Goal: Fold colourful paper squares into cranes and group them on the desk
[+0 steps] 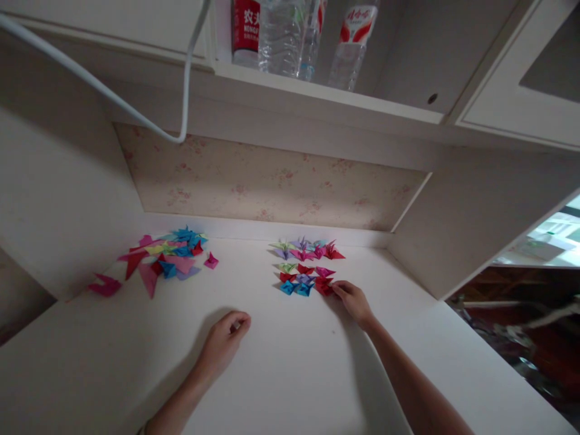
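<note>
The red folded paper piece lies at the near right corner of a close cluster on the white surface, and the right hand reaches it from the right, thumb and finger drawn together on its right edge. It looks very light and thin, crisp along the creases but soft enough to crush, so a gentle pinch on a folded edge or point would probably serve best; pressing on the middle could flatten it, and a careless fingertip might push the neighbouring pieces askew. Paper like this should not be slippery, though it would likely slide easily over the smooth top. Just left of it sit two blue folded pieces, with red, purple, pink and green ones behind, and farther back a group of spikier folded cranes in several colours. The left hand is well apart from the cluster, fingers curled in to the thumb, with nothing visible in its grip. Beyond it, toward the left wall, spreads a loose heap of coloured paper pieces, overlapping at odd angles, with a small magenta piece just beside it. A flowered panel backs the surface, and plastic bottles stand in the cabinet above.
</note>
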`<state>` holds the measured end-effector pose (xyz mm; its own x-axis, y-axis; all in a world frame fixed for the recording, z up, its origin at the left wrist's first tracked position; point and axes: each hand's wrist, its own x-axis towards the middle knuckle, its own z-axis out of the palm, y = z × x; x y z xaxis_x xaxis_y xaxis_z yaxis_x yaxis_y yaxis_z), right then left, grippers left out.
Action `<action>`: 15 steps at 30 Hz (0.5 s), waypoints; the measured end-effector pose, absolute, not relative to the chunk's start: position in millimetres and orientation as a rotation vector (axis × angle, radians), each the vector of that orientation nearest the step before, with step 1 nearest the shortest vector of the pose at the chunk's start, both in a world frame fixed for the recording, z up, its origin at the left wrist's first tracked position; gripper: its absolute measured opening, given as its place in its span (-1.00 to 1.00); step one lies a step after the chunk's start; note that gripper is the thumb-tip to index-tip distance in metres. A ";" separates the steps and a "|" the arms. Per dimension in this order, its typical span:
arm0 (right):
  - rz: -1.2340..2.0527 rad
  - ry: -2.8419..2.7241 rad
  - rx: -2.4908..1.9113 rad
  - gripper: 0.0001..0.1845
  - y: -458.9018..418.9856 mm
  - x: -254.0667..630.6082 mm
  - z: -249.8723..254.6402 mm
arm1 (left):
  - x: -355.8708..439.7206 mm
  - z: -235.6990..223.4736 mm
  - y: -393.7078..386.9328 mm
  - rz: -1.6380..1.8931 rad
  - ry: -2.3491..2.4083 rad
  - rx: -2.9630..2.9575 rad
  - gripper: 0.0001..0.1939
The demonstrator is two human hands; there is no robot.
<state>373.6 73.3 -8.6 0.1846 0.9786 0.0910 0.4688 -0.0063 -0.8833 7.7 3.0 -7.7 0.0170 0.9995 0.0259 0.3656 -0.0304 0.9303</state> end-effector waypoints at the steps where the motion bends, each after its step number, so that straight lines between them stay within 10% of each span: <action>1: 0.753 -1.410 -1.607 -0.67 73.7 373.7 -7.9 | 7.8 -7.4 3.0 1.021 1.458 1.503 -0.65; 15: 0.819 -1.438 -1.546 -0.64 78.0 376.0 -9.6 | 7.7 -5.0 2.5 1.020 1.423 1.503 -0.65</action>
<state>376.0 78.0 -9.6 0.1244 0.9887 0.0839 0.4328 0.0220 -0.9012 7.7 2.5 -5.0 0.0377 0.9990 0.0252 0.3440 -0.0366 0.9383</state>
